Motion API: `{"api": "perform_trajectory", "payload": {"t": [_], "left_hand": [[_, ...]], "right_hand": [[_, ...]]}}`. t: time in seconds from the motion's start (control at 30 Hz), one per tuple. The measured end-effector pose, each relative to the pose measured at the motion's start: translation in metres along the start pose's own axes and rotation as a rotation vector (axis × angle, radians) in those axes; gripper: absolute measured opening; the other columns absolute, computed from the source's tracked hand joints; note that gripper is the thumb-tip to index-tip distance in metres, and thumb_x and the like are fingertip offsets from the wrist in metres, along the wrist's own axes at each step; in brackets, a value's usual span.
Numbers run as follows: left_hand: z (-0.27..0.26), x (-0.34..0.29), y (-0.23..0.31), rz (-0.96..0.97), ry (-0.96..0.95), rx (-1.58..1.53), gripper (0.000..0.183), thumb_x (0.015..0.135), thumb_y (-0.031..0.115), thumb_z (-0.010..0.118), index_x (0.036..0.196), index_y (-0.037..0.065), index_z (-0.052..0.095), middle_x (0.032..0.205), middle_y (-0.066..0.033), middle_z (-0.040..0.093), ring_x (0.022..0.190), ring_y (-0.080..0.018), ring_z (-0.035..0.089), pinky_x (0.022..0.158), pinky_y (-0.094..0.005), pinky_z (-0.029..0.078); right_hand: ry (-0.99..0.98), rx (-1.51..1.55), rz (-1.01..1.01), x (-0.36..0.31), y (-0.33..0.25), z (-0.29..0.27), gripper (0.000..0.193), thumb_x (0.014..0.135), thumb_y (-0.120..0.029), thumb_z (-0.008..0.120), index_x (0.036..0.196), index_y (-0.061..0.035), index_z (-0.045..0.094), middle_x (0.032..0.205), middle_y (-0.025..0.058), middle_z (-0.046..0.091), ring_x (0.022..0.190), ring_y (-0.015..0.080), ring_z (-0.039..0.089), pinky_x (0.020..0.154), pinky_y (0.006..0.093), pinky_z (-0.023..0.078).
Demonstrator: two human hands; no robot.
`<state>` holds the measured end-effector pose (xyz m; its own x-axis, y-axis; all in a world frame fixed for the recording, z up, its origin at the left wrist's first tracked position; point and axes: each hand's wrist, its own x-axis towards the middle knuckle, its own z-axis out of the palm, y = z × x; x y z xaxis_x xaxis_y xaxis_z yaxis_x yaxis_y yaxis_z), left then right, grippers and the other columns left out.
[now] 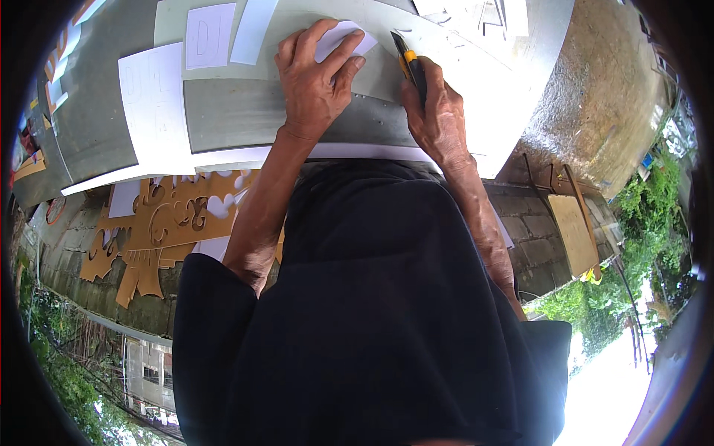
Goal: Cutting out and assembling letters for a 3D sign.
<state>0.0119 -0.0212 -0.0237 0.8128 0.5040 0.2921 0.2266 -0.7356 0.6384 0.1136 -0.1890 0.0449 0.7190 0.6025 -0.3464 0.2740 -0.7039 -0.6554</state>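
My left hand (316, 85) rests on the work surface with its fingers spread, the tips pressing down a small white card piece (333, 43). To its right, my right hand (440, 115) grips a black and yellow utility knife (410, 63). The knife's dark blade is out and points away from me, apart from the white piece. Beneath both lies a grey-green sheet (245, 88). A white card with a pencilled outline (210, 36) and a pale blank strip (254, 31) lie left of my left hand.
Farther left lies a larger white sheet (152, 104) with faint outlines. White scraps (506, 18) sit at the far right. Below the table's near edge, brown cut-out board (175, 215) with curly openings lies over paving. A wooden board (573, 234) leans at the right.
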Motion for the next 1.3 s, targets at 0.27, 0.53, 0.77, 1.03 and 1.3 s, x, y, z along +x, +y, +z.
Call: {"api": "perform_trajectory", "payload": {"t": [0.27,0.53,0.77,1.03,1.3], "left_hand": [[-0.0002,0.0007,0.0041,-0.003,0.01,0.021,0.03,0.083,0.024,0.082,0.113,0.022,0.08,0.125,-0.0014,0.064,0.111,-0.0213,0.055,0.098,-0.0371,0.04],[0.001,0.001,0.0027,0.004,0.026,0.019,0.03,0.083,0.025,0.082,0.114,0.022,0.08,0.125,-0.0012,0.064,0.111,-0.0211,0.055,0.099,-0.0367,0.039],[0.0024,-0.0006,0.0021,0.0,0.034,0.021,0.03,0.083,0.026,0.082,0.113,0.023,0.08,0.125,-0.0008,0.064,0.111,-0.0206,0.055,0.099,-0.0362,0.039],[0.0029,-0.0009,0.0012,0.007,0.042,0.026,0.03,0.083,0.027,0.082,0.113,0.023,0.081,0.125,-0.0009,0.065,0.11,-0.0199,0.055,0.099,-0.0357,0.039],[0.0039,-0.0008,0.0001,0.002,0.05,0.013,0.03,0.081,0.027,0.084,0.112,0.023,0.081,0.123,-0.0013,0.065,0.109,-0.0191,0.056,0.097,-0.0352,0.04]], "right_hand": [[0.021,-0.14,-0.105,0.0023,-0.0019,0.0063,0.028,0.096,-0.011,0.064,0.118,0.0023,0.055,0.091,0.0231,0.069,0.072,0.0392,0.072,0.064,0.0463,0.06],[-0.005,-0.142,-0.083,0.0039,-0.0071,0.0076,0.028,0.096,-0.01,0.064,0.118,0.0015,0.051,0.089,0.024,0.07,0.074,0.0394,0.073,0.063,0.0454,0.06],[-0.01,-0.086,-0.081,0.0039,-0.0049,0.0095,0.029,0.097,-0.011,0.063,0.119,0.0013,0.049,0.088,0.0259,0.07,0.074,0.0417,0.073,0.064,0.0485,0.06],[-0.034,-0.083,-0.063,0.0051,-0.0063,0.0077,0.03,0.097,-0.011,0.062,0.12,0.0009,0.048,0.083,0.0265,0.07,0.073,0.0418,0.073,0.065,0.0478,0.059],[-0.033,-0.097,-0.071,0.0054,-0.0064,0.0086,0.029,0.096,-0.011,0.062,0.12,0.0012,0.049,0.085,0.0262,0.07,0.072,0.0414,0.073,0.064,0.0476,0.059]]}}
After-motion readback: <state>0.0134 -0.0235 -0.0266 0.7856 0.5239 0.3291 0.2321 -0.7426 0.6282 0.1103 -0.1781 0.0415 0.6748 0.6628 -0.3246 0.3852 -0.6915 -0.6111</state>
